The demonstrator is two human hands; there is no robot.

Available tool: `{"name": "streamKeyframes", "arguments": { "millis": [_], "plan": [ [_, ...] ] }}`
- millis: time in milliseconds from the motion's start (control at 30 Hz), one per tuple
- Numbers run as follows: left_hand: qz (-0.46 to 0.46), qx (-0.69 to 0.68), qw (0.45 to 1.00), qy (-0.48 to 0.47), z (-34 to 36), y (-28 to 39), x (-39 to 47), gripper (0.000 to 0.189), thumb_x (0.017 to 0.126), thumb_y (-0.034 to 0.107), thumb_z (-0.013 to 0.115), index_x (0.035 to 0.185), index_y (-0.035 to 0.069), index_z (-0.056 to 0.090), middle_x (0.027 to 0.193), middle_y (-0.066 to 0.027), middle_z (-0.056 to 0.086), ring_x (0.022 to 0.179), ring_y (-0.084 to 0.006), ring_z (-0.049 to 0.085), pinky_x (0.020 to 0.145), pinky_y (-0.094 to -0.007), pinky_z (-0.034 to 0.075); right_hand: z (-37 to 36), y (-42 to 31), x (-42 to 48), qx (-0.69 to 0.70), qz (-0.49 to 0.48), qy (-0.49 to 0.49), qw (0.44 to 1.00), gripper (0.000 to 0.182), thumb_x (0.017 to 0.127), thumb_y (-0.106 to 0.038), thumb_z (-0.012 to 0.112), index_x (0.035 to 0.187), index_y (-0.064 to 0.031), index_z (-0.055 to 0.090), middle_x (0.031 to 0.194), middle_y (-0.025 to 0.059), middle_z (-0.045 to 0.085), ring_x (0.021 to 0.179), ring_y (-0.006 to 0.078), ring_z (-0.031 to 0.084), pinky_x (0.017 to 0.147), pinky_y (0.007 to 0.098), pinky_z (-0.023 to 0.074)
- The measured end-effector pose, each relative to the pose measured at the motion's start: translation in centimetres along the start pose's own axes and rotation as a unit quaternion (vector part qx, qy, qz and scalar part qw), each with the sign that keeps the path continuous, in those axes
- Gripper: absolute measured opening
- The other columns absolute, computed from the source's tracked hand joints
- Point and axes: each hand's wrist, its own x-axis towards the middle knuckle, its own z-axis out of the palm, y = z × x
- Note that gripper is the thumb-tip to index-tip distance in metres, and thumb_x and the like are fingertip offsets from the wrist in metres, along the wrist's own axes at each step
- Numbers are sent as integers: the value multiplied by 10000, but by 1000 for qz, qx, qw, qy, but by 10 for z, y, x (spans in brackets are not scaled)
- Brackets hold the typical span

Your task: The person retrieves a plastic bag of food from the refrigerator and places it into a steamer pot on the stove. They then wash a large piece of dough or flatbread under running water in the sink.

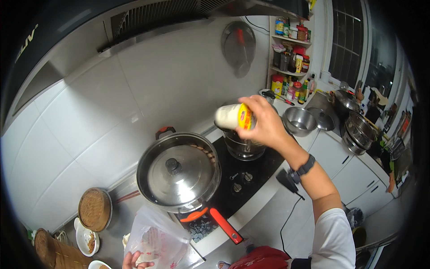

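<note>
My right hand [263, 121] grips a jar [231, 116] with pale contents or a pale body and a yellow-and-red band at the palm end. The jar lies tipped on its side in the air, slightly blurred, above a pot [247, 153] on the right burner, and hides part of it. At the bottom edge, the fingers of my left hand [136, 260] touch a translucent plastic bag [158, 232] with red print; whether they grip it is unclear. Beside the bag, a large steel pan [142, 188] with a domed lid [186, 183] sits on the left burner.
A red pan handle [225, 226] juts past the black cooktop's [231, 198] front edge. Left are a bamboo steamer [94, 208], chopsticks [127, 196] and a white bowl [84, 235]. A steel bowl [300, 121] stands right, near shelves of jars [290, 42]. The range hood [158, 37] overhangs.
</note>
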Motion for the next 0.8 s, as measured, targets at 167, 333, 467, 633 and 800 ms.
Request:
{"name": "streamKeyframes", "arguments": {
  "millis": [167, 333, 467, 633, 800],
  "plan": [
    [50, 194, 974, 107, -14, 1, -14, 530, 812, 11, 535, 1304, 79, 349, 991, -66, 521, 690, -99, 506, 523, -187, 407, 49, 130, -1, -136, 95, -94, 982, 574, 528, -291, 717, 1037, -72, 569, 981, 213, 517, 911, 359, 535, 799, 396, 451],
    [-5, 252, 959, 131, -28, 16, -36, 539, 814, 19, 562, 1310, 115, 374, 931, -52, 509, 672, -92, 466, 542, -199, 430, 88, 170, -9, -220, 235, -253, 913, 621, 512, -309, 732, 1071, -97, 566, 1026, 210, 503, 964, 370, 514, 826, 397, 447],
    [-14, 246, 956, 156, -26, 15, -44, 529, 817, 21, 564, 1305, 101, 378, 929, -54, 511, 704, -100, 472, 583, -216, 445, 89, 179, -18, -219, 207, -171, 938, 522, 628, -278, 712, 1072, -47, 563, 1099, 228, 479, 1010, 373, 492, 873, 388, 420],
    [56, 254, 957, 130, -51, 1, -57, 528, 823, 14, 545, 1311, 71, 351, 926, -66, 530, 703, -92, 475, 592, -217, 438, 34, 40, 23, -28, -6, -9, 1000, 316, 741, -188, 646, 981, 5, 575, 1120, 176, 518, 1035, 330, 499, 878, 364, 402],
    [66, 123, 987, 75, -65, -19, -57, 625, 728, 19, 583, 1289, 8, 309, 1106, -125, 465, 727, -119, 539, 505, -214, 470, 0, -148, -1, 170, -116, -202, 957, 248, 727, -73, 630, 960, -8, 580, 995, 115, 581, 915, 274, 568, 795, 319, 452]
  ]
}}
